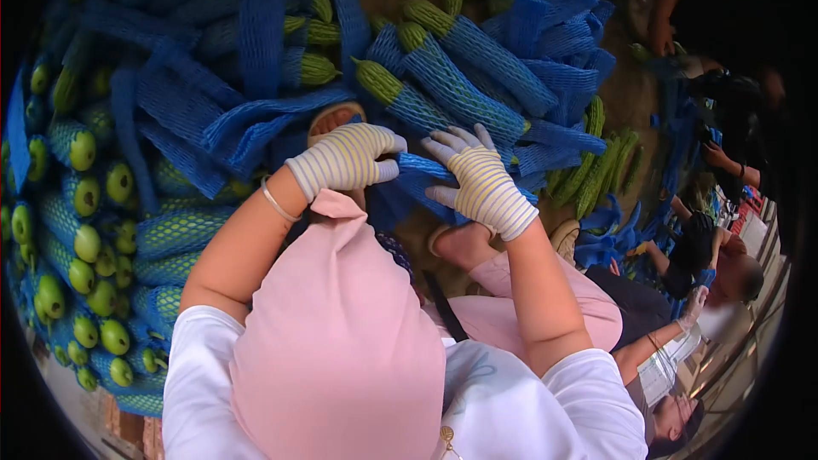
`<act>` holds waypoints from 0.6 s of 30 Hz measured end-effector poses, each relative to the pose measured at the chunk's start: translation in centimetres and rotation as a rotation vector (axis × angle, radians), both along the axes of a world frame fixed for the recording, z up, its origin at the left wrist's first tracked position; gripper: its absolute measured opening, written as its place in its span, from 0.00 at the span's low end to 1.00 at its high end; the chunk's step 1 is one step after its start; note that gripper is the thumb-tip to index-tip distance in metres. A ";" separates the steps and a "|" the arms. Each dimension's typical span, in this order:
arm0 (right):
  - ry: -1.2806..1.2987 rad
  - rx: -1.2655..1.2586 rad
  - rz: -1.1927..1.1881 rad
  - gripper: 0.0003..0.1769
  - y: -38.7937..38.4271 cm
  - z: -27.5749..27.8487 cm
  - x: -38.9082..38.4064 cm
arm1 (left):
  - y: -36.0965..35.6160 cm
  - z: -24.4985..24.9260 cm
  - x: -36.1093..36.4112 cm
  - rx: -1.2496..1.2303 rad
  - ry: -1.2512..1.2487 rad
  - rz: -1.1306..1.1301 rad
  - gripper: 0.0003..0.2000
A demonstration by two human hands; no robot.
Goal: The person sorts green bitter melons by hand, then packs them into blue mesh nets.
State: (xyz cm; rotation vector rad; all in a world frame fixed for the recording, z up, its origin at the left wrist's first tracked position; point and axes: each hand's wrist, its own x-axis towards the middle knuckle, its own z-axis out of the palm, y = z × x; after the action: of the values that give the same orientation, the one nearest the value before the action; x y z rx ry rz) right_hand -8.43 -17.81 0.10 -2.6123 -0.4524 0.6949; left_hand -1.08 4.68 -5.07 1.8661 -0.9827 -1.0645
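Observation:
My left hand [351,156], in a striped knit glove, is closed on one end of a narrow, bunched blue foam net sleeve [419,165]. The sleeve runs across to my right hand [481,177], gloved the same way. My right fingers are spread and stretched out over it, the thumb apart below; what lies under the palm is hidden. Just beyond my right hand lie green bitter gourds partly covered by blue netting, one netted bitter gourd [464,85] nearest. Loose flat blue net sleeves [256,132] lie beyond my left hand.
Netted bitter gourds [85,196] are stacked at the left, ends outward. Bare bitter gourds [596,166] lie on the ground at right. A sandalled foot [336,117] shows behind my left hand. Other people work along the right side, a co-worker's gloved hand [694,305] among them.

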 end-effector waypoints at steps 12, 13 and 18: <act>0.717 0.588 -0.572 0.16 1.3 5.2 5.2 | 1.3 6.1 2.0 -0.368 0.816 0.658 0.14; 0.710 0.557 -0.548 0.17 1.3 5.3 5.5 | 1.4 6.1 2.4 -0.330 0.788 0.619 0.11; -0.275 -0.016 -0.226 0.24 1.2 4.5 6.4 | 1.1 5.3 1.9 -0.424 0.799 0.825 0.09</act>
State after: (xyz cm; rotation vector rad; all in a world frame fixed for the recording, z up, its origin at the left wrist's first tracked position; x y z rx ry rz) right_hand -2.03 -16.58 4.65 -2.7286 -0.2229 0.2691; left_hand 0.80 5.77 0.24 1.1212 0.0600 -0.8517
